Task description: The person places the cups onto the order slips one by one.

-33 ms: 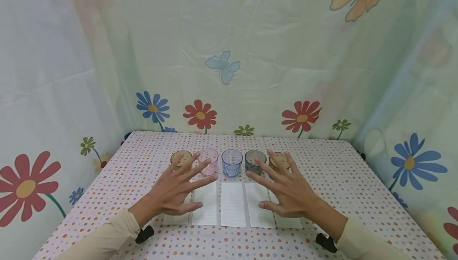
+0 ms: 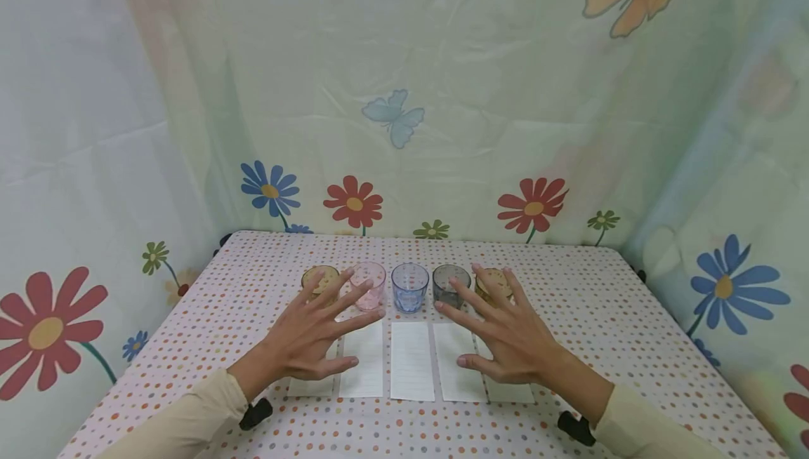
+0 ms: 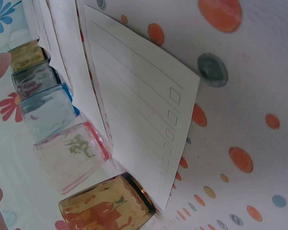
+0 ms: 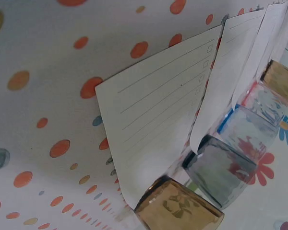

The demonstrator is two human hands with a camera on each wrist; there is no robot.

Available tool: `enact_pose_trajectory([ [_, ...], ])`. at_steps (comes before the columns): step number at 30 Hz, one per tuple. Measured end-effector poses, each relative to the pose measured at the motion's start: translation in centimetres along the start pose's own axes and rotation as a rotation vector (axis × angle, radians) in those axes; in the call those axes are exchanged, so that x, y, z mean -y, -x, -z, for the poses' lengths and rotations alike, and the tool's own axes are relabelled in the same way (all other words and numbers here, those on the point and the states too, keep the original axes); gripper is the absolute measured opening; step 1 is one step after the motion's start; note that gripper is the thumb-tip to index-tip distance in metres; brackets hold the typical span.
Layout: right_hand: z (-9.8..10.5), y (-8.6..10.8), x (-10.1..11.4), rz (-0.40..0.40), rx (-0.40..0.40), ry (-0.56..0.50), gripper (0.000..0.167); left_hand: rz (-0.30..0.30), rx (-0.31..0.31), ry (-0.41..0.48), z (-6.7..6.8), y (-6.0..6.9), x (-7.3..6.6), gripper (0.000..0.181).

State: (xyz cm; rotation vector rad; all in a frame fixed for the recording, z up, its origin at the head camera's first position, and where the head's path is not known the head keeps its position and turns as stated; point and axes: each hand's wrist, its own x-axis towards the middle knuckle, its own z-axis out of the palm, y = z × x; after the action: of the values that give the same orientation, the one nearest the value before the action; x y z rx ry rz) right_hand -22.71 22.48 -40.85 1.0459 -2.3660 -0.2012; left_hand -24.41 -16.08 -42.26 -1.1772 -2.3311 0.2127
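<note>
My left hand (image 2: 310, 336) is held with fingers spread over the left-hand paper slips, its fingertips overlapping an amber glass (image 3: 105, 203) and a pink glass (image 2: 373, 302) in the head view. Likewise spread, my right hand (image 2: 512, 338) is over the right-hand slips, in front of a grey glass (image 4: 221, 170) and a second amber glass (image 4: 180, 206). Between the hands stands a blue glass (image 2: 410, 290). Neither hand holds anything. A middle slip (image 2: 412, 364) lies before the blue glass. Ruled lines and small boxes mark the outer slips, such as the left one (image 3: 134, 100).
The glasses form one row behind the row of slips. A dotted cloth covers the table (image 2: 404, 438). Behind it hangs a curtain (image 2: 480, 129) printed with flowers and butterflies. Dark straps or mounts (image 2: 255, 414) show under the wrists.
</note>
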Motion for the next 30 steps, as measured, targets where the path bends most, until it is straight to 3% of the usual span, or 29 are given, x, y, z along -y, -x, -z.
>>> enact_pose_trajectory([
  [11, 0.2, -0.3, -0.1, 0.004, -0.009, -0.005, 0.089, 0.014, -0.017, -0.021, 0.3, 0.2, 0.3, 0.081],
  [17, 0.1, -0.6, 0.1, 0.033, -0.088, -0.028, 0.08, 0.025, -0.022, -0.003, 0.5, 0.2, 0.1, 0.08],
  [26, 0.0, -1.7, 0.1, 0.022, -0.113, -0.035, 0.079, 0.081, -0.064, 0.011, 0.6, 0.2, 0.0, 0.079],
  [30, -0.2, -2.1, 0.2, 0.006, -0.117, -0.037, 0.081, 0.109, -0.049, 0.036, 0.5, 0.4, 0.0, 0.081],
])
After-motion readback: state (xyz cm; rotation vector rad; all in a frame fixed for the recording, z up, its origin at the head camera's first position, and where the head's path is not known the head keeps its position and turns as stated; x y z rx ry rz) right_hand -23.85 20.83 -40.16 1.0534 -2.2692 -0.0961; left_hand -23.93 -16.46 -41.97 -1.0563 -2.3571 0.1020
